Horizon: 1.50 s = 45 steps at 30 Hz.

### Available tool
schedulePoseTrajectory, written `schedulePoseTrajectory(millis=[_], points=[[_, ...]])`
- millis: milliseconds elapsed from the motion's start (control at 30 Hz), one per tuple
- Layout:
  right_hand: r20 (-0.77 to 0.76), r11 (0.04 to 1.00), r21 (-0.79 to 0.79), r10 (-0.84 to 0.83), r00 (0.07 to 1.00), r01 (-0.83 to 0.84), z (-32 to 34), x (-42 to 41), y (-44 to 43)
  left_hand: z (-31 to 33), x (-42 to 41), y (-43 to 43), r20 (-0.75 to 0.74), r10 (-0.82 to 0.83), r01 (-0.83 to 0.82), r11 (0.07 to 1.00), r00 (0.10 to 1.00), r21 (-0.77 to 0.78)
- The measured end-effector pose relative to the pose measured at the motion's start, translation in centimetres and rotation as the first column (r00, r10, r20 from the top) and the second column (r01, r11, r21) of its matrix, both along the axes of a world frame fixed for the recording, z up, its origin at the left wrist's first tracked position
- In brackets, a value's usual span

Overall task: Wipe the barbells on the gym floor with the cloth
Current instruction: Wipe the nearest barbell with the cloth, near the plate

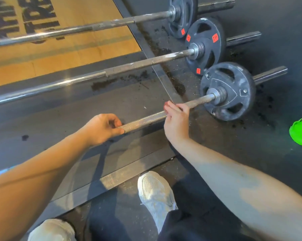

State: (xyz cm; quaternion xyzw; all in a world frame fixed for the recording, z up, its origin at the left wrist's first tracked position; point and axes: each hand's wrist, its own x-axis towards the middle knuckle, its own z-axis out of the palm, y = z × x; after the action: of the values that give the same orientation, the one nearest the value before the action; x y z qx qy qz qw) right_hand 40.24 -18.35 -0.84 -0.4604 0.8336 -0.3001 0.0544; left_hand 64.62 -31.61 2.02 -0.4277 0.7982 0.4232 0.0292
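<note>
Head view: both hands grip the nearest barbell

The left hand [101, 129] wraps its curled fingers and thumb round the knurled shaft of the nearest barbell [143, 121]. The right hand [176, 119] grasps the same shaft farther along, fingers hooked over the top, near the grey weight plate [227, 91]. Neither hand holds the green cloth [301, 131], which lies on the dark rubber floor [225, 145] at the right edge, well apart from both hands and partly cut off by the frame. Beyond, the middle barbell [129, 66] and the far barbell [77, 28] lie roughly parallel, their shafts crossing the wooden platform [68, 54]. Two white shoes [155, 192] stand on the floor below the arms.
</note>
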Motion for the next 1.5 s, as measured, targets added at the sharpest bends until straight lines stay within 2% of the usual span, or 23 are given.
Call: schedulePoseTrajectory(millis=[100, 233, 333, 400, 467, 500, 600, 667, 733, 767, 900, 967, 1067, 1133, 1233, 1300, 1400, 1467, 1500], points=[[0.058, 0.993, -0.015, 0.115, 0.992, -0.114, -0.4, 6.3, -0.5, 0.2, 2.4, 0.1, 0.031, 0.017, -0.017, 1.0, 0.999, -0.002], [0.131, 0.961, -0.001, 0.274, 0.953, -0.276, -0.3, 9.5, -0.2, 1.0, 4.7, 0.9, 0.076, 0.018, -0.015, 0.999, 0.997, -0.036], [0.259, 0.92, -0.016, 0.383, 0.887, -0.393, 1.7, 12.4, -0.2, 1.9, 5.7, 1.5, 0.106, 0.075, -0.063, 0.992, 0.992, -0.111], [0.399, 0.933, -0.054, 0.346, 0.849, -0.355, 3.5, 13.0, -0.7, 2.8, 6.1, 1.8, 0.066, 0.15, -0.143, 0.985, 0.986, -0.098], [0.536, 0.954, -0.057, 0.279, 0.797, -0.296, 5.8, 12.7, -1.1, 4.3, 6.2, 2.5, -0.028, 0.258, -0.257, 0.966, 0.966, 0.017], [0.574, 0.959, -0.06, 0.259, 0.777, -0.276, 7.0, 12.6, -1.1, 5.3, 6.2, 3.0, -0.085, 0.323, -0.311, 0.942, 0.943, 0.129], [0.63, 0.958, -0.079, 0.262, 0.732, -0.274, 11.0, 13.4, -0.4, 9.2, 6.1, 4.9, -0.193, 0.507, -0.34, 0.769, 0.84, 0.541], [0.67, 0.945, -0.109, 0.299, 0.679, -0.309, 13.7, 14.4, -0.2, 11.6, 6.6, 5.8, -0.224, 0.512, -0.297, 0.744, 0.829, 0.598], [0.719, 0.939, -0.134, 0.311, 0.621, -0.316, 16.1, 15.7, -0.2, 13.5, 7.5, 6.4, -0.249, 0.527, -0.311, 0.753, 0.812, 0.579], [0.718, 0.942, -0.126, 0.303, 0.626, -0.311, 17.2, 16.3, -0.2, 14.4, 7.9, 6.8, -0.265, 0.541, -0.325, 0.757, 0.798, 0.566], [0.637, 0.969, -0.05, 0.217, 0.74, -0.242, 20.6, 19.1, 0.1, 17.8, 9.7, 7.8, -0.315, 0.595, -0.365, 0.748, 0.74, 0.554], [0.577, 0.984, 0.01, 0.141, 0.805, -0.18, 22.1, 20.2, -0.1, 19.3, 10.6, 7.7, -0.312, 0.574, -0.38, 0.775, 0.757, 0.505], [0.453, 0.977, 0.107, 0.119, 0.884, -0.186, 23.9, 20.5, -0.3, 21.1, 12.1, 7.4, -0.283, 0.489, -0.404, 0.86, 0.825, 0.31], [0.349, 0.966, 0.156, 0.144, 0.926, -0.208, 25.0, 20.2, -0.5, 22.0, 13.3, 7.3, -0.264, 0.466, -0.434, 0.884, 0.845, 0.17], [0.177, 0.925, 0.268, 0.229, 0.957, -0.271, 26.1, 19.9, -0.9, 22.8, 15.3, 7.3, -0.24, 0.434, -0.453, 0.891, 0.868, -0.029], [0.058, 0.883, 0.373, 0.286, 0.956, -0.287, 26.0, 20.2, -1.4, 22.8, 16.2, 7.4, -0.236, 0.417, -0.449, 0.888, 0.878, -0.101], [-0.015, 0.847, 0.445, 0.33, 0.944, -0.289, 24.9, 21.1, -2.1, 22.2, 16.8, 7.7, -0.241, 0.392, -0.429, 0.895, 0.888, -0.125], [-0.071, 0.846, 0.476, 0.309, 0.949, -0.24, 24.4, 21.6, -2.8, 21.7, 16.8, 7.8, -0.248, 0.372, -0.409, 0.905, 0.895, -0.12], [-0.05, 0.845, 0.483, 0.287, 0.957, -0.228, 24.0, 21.7, -3.2, 21.3, 16.8, 7.8, -0.252, 0.364, -0.402, 0.907, 0.897, -0.121]])
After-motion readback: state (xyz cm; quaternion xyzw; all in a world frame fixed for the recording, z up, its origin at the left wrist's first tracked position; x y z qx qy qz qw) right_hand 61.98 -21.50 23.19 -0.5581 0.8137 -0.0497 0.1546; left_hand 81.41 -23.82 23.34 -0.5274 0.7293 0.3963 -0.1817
